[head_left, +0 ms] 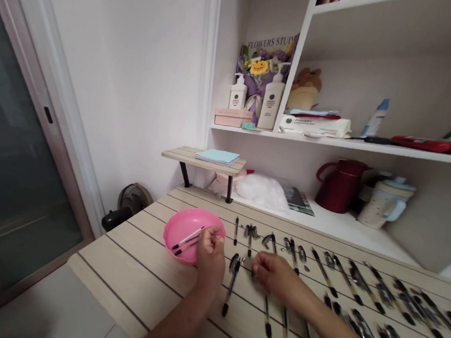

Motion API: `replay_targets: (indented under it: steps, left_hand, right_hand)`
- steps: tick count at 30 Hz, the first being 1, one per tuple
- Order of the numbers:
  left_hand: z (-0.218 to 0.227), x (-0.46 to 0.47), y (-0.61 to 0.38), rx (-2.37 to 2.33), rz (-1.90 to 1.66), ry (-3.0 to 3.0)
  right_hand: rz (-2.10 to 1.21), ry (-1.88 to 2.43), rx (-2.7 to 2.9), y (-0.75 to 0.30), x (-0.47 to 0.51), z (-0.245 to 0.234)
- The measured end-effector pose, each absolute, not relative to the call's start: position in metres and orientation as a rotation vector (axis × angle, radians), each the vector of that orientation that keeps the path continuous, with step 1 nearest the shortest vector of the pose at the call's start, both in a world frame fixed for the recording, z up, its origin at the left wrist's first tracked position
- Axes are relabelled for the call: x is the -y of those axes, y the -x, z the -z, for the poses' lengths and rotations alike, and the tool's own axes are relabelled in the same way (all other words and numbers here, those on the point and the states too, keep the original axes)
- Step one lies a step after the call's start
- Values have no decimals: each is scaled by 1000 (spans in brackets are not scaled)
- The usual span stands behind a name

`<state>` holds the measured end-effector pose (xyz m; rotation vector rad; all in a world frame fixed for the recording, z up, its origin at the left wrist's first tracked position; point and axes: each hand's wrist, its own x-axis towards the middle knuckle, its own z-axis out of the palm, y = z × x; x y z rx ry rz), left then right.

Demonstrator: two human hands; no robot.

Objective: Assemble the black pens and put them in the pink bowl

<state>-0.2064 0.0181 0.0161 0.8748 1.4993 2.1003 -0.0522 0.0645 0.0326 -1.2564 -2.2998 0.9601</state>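
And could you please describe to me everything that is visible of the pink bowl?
The pink bowl is round and shallow, with a wavy rim, and looks plastic. It stands upright on the striped tabletop, left of the pens in the picture. Two slim sticks with dark ends lie slanted inside it. The left hand covers part of its right side; whether it touches the rim cannot be told.

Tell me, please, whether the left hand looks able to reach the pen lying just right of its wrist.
Probably yes: the pen lies uncovered on the table beside the wrist of the left hand, and nothing visible blocks the way. Whether that hand holds something is hard to tell.
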Motion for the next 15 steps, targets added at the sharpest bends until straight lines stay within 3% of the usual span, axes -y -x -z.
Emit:
replay_targets:
  steps: [6,8,10,15]
  left_hand:
    - [-27,-26,232,-1648,-2012,-976]
    - [-34,-26,250,-1896,-1772,-1188]
    - [-40,-23,269,-2234,-1289,-1444]
    - [-47,-17,303,-2448,-721,-1465]
  right_hand:
    - [-1120,1094,2291,25,13,-12]
    - [-1063,1055,2304,23,23,-9]
    - [-990,1043,2315,22,28,-6]
    - [-878,1008,2329,19,34,0]
